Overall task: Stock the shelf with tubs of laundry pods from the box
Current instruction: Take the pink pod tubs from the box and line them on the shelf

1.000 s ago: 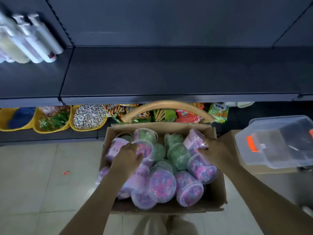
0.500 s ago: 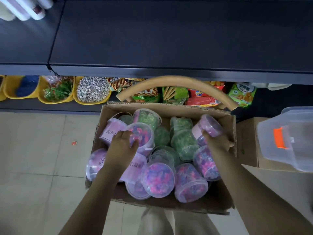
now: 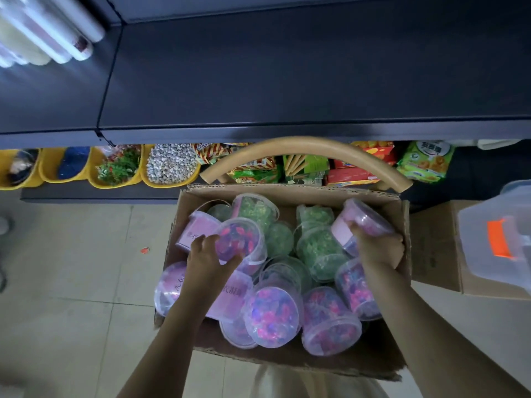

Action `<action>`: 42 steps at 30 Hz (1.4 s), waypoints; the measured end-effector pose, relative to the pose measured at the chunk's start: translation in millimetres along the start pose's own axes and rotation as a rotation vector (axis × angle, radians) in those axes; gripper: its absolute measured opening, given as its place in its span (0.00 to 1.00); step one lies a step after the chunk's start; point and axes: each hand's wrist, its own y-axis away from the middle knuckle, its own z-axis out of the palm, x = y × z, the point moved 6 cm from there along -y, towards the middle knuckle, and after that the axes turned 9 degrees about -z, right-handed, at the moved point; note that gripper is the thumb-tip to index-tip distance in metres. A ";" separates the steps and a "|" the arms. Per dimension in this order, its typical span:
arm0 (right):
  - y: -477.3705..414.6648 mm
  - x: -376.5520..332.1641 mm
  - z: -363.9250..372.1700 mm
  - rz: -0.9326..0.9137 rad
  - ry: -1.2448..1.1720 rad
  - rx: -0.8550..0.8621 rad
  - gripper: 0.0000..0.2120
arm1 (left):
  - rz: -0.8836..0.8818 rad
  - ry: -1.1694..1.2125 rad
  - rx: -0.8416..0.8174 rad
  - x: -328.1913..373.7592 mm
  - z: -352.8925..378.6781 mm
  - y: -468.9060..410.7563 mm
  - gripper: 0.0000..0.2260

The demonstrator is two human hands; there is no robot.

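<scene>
While left hand [image 3: 207, 259] grips purple tub [image 3: 239, 242], right hand [image 3: 377, 249] grips pink-label tub [image 3: 365, 219] (seemingly illegible).

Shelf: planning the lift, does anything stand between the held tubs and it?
Only a curved wooden bar, arching between the box and the shelf edge. The left hand grips a pink-speckled tub, the right hand a lilac tub.

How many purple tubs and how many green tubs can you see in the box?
Purple tubs: 9
Green tubs: 6
Total: 15 tubs showing. They are piled up, so more may be hidden underneath.
</scene>
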 end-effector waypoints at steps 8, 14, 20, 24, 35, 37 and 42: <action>21.5 -10.6 -16.1 -0.209 -0.196 -0.275 0.28 | -0.030 -0.083 -0.038 9.4 19.8 -0.1 0.42; 26.5 -9.7 -19.1 -0.268 -0.201 -0.318 0.22 | 0.021 -0.008 0.081 6.0 14.1 -1.7 0.42; 23.4 -5.9 -15.9 -0.227 -0.192 -0.290 0.33 | 0.130 -0.013 0.184 9.7 13.0 -3.9 0.43; 29.8 -7.3 -11.8 -0.222 -0.236 -0.293 0.32 | 0.186 -0.022 0.248 14.4 3.3 -14.4 0.42; 50.9 -1.4 10.7 -0.201 -0.363 -0.353 0.27 | -0.028 0.550 0.008 26.4 6.1 -41.9 0.44; 53.6 -2.9 12.0 -0.203 -0.354 -0.341 0.27 | -0.017 0.529 -0.013 24.7 8.9 -46.8 0.43; 61.1 -10.7 8.6 -0.232 -0.411 -0.357 0.27 | -0.030 0.515 0.028 22.7 0.4 -46.3 0.34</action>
